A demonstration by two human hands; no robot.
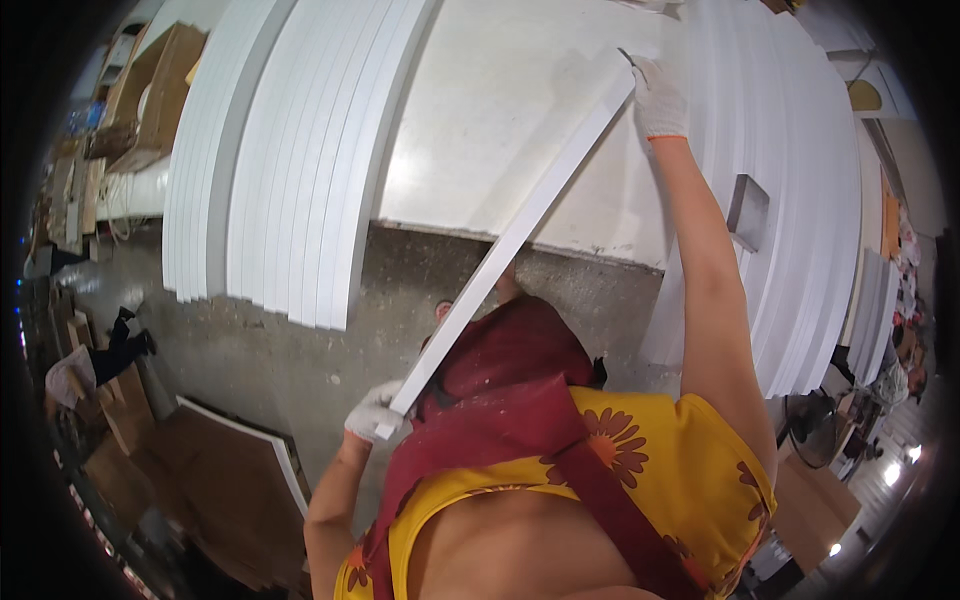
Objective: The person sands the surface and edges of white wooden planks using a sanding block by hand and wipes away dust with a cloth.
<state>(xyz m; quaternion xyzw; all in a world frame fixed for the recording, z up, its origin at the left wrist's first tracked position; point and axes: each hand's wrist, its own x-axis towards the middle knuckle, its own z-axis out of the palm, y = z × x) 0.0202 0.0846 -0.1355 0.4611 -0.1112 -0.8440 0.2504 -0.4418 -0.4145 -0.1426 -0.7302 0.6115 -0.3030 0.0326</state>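
Note:
A long white strip (pixel 520 225) slants across the view, from near my body up to the far right over the table. My left hand (pixel 372 412), in a white knitted glove, is closed round its near end. At the far end is my right hand (pixel 660 100), in a white glove with an orange cuff. Its fingers are closed on a thin dark tool (pixel 627 58), whose tip meets the strip's end; the exact kind is too small to tell. The strip's far part lies over the white tabletop (pixel 470 130).
Rows of long white strips (pixel 310 150) lie on the table's left, and more strips (pixel 800 200) on the right. A grey rectangular block (pixel 748 212) rests on the right ones. A brown board (pixel 220 480) and a bending person (pixel 85 370) are at left.

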